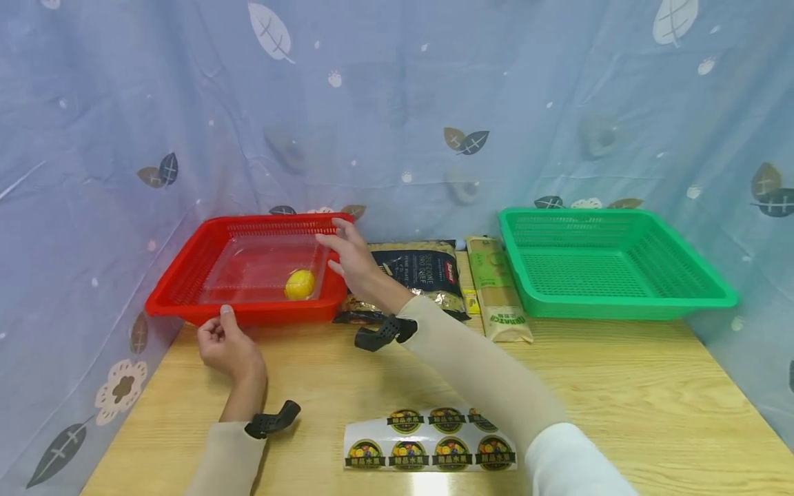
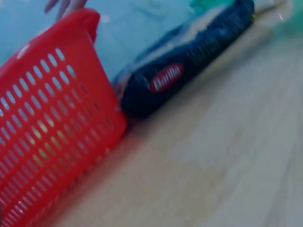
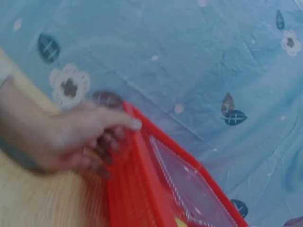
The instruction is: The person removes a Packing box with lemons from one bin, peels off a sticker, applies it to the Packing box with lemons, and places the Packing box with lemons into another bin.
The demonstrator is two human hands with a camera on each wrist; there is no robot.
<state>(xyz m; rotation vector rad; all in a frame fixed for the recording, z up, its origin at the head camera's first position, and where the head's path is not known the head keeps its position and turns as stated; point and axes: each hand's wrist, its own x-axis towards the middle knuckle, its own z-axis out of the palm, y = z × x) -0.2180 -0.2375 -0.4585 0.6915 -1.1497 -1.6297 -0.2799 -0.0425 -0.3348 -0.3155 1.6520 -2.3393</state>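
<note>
My left hand (image 1: 231, 346) is at the front rim of the red plastic basket (image 1: 248, 313). Its thumb lies over the rim and its other fingers curl against the outside wall, as the right wrist view also shows. My right hand (image 1: 356, 265) is by the basket's right rim, fingers spread and loosely bent, holding nothing. Inside the basket lie a clear plastic tray (image 1: 260, 265) and a round yellow fruit (image 1: 300, 284) near the front right. Whether the fruit is in or under the tray, I cannot tell.
Right of the red basket lie a dark pasta bag (image 1: 428, 269) and a long noodle packet (image 1: 496, 289). A green basket (image 1: 626, 308) stands at the right. A sheet of round stickers (image 1: 431, 441) lies near the front. A blue curtain (image 1: 397, 103) hangs behind.
</note>
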